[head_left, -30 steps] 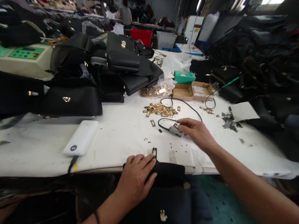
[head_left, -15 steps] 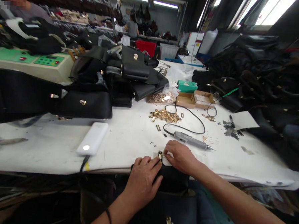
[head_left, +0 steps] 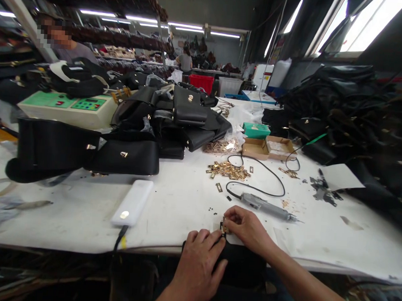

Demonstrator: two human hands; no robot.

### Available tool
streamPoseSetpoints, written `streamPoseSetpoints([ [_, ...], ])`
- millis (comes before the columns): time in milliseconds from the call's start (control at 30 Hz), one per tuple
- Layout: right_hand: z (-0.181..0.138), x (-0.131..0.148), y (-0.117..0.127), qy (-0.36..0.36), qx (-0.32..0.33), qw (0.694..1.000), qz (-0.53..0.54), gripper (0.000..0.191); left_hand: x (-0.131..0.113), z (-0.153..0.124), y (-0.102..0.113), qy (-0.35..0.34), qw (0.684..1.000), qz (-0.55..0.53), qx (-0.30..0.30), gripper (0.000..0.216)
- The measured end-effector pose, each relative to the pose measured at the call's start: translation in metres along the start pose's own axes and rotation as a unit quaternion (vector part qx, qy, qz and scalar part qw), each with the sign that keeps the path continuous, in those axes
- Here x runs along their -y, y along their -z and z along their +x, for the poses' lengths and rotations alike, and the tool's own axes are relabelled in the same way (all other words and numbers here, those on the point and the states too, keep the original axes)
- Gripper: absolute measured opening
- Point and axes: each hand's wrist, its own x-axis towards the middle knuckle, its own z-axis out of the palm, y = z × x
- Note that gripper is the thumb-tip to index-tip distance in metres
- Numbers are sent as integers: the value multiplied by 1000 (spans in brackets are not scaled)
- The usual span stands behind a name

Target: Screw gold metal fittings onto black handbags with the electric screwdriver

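Observation:
My left hand [head_left: 200, 262] lies with fingers stretched over a black leather bag piece [head_left: 238, 265] at the table's front edge. Its fingertips reach the tab end of that piece, where a dark slot shows. Close by, my right hand [head_left: 246, 227] pinches a small gold metal fitting [head_left: 224, 229] against this tab; the fingers partly hide it. Beyond the hands lies a grey electric screwdriver [head_left: 267, 208], its tip pointing right. A pile of gold rectangular fittings [head_left: 228, 170] is further back, with one loose gold frame [head_left: 218, 187] in front.
A white power bank [head_left: 132, 203] with a cable is on the left. Black bags [head_left: 129, 155] are heaped behind it near a green-topped control box [head_left: 68, 110]. Cardboard boxes [head_left: 255, 149] stand at the back; dark scraps [head_left: 323, 190] and piled black leather [head_left: 341, 104] are right.
The head view has tilted up, so the table appears lower and further right. My right hand's fingertips have moved over the tab beside my left fingertips. My left hand stays on the piece.

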Motion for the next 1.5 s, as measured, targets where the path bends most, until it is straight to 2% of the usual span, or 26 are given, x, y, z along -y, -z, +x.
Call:
streamPoseSetpoints([
  [100,2,2,4,6,-11,1000,-25,9,0,1,2,-2,1000,10,13,38],
  [333,9,-1,9,-44,-31,997,48,18,-1,5,4,-5,1000,21,23,36],
  [433,10,-2,7,-66,-22,996,63,19,1,5,2,-8,999,22,25,36],
  [867,6,-5,6,-74,14,996,48,15,1,7,3,-10,999,26,37,35],
  [1067,2,2,3,-37,8,998,-58,7,-1,9,5,-7,999,35,37,36],
  [1267,3,6,3,-12,-20,985,-173,5,-1,7,3,-11,998,43,38,37],
  [1500,5,5,3,-2,-6,986,-169,6,0,8,4,-16,999,37,35,38],
])
